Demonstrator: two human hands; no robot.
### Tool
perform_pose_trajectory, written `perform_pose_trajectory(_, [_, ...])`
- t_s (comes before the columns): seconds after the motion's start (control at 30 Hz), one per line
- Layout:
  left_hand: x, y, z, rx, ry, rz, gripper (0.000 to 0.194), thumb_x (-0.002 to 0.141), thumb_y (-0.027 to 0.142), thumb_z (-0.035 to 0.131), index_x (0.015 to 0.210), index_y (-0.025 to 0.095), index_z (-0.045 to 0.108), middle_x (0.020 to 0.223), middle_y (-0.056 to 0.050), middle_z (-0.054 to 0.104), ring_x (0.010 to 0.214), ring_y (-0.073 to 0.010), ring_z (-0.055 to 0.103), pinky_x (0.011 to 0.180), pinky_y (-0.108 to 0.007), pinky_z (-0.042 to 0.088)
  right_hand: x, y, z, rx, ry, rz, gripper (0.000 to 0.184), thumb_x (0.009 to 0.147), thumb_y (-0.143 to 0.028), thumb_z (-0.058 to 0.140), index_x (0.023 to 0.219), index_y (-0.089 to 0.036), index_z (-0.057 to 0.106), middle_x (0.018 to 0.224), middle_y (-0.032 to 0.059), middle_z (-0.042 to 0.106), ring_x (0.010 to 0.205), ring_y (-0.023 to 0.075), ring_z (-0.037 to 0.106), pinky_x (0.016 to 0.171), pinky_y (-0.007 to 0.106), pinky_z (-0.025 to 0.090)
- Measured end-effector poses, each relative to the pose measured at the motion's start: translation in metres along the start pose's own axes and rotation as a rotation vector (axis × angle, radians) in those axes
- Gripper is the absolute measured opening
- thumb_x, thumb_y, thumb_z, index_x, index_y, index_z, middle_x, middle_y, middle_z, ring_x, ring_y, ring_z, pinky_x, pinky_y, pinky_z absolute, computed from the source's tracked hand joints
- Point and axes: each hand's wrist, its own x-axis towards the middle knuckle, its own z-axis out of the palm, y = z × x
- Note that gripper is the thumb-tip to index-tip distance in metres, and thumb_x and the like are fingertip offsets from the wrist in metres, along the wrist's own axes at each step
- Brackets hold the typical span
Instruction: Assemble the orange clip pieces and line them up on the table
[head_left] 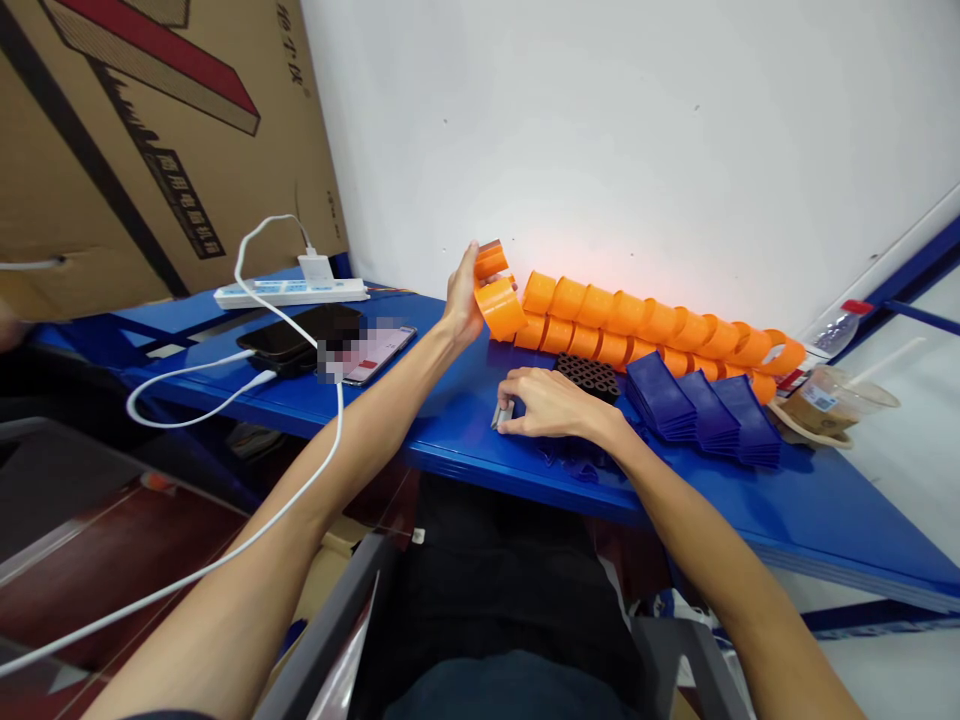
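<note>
My left hand (462, 298) is raised over the back of the blue table (457, 400), its fingers closed round a curved orange plastic piece (501, 308). Just right of it, two rows of similar orange rings (615, 315) lie along the wall. Lower down, my right hand (551, 402) pinches a small flat grey piece (504, 413) close to the tabletop; its exact kind is unclear. Behind that hand sits a black block with round holes (589, 375), partly covered by the hand. Stacks of dark blue flat sheets (660, 398) lie to its right.
Phones, one black (307, 335) and one with a lit screen (382, 352), lie at the left. A white cable (330, 460) crosses over my left forearm from the power strip (292, 291). A drink cup (825, 400) and a bottle (836, 328) stand at the right.
</note>
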Motion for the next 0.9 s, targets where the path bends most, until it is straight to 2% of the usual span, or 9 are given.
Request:
perform_pose_trajectory(0.4, [0.0051,-0.0034,-0.0046,-0.028,-0.016,0.004,0.071,0.085,0.085,0.077,0.121,0.024,0.070,0.077,-0.004,0.072,0.070,-0.0258,0.077,0.071,-0.039,0.063,0.0000,-0.0006,-0.0012,0.036,0.007,0.013,0.020,0.095,-0.039,0.082,0.099,-0.020,0.078,0.116,0.0090,0.079,0.105,0.0251,0.073,0.078,0.030,0.042])
perform_pose_trajectory(0.57, [0.0033,-0.0020,-0.0028,-0.020,-0.002,-0.002,0.072,0.086,0.086,0.075,0.122,0.024,0.070,0.078,-0.005,0.073,0.074,-0.0274,0.078,0.072,-0.040,0.064,0.0001,0.0002,-0.0005,0.028,0.006,0.006,0.020,0.095,-0.039,0.081,0.100,-0.019,0.078,0.115,0.0092,0.079,0.103,0.0253,0.073,0.076,0.030,0.040])
perform_pose_trajectory(0.77, [-0.0025,0.0027,0.0012,-0.004,0.000,0.018,0.082,0.081,0.091,0.075,0.127,0.024,0.070,0.084,-0.008,0.075,0.084,-0.0310,0.080,0.076,-0.043,0.065,-0.0009,-0.0004,-0.0015,-0.002,0.010,0.008,0.021,0.096,-0.042,0.080,0.101,-0.022,0.079,0.117,0.0085,0.079,0.101,0.0242,0.072,0.071,0.030,0.037])
perform_pose_trajectory(0.9, [-0.0018,0.0019,0.0012,-0.003,0.003,0.019,0.080,0.082,0.090,0.075,0.128,0.024,0.070,0.086,-0.009,0.075,0.086,-0.0324,0.080,0.077,-0.044,0.065,-0.0017,-0.0009,-0.0030,-0.011,0.009,0.011,0.021,0.096,-0.043,0.080,0.101,-0.022,0.080,0.115,0.0082,0.079,0.100,0.0243,0.072,0.069,0.030,0.035])
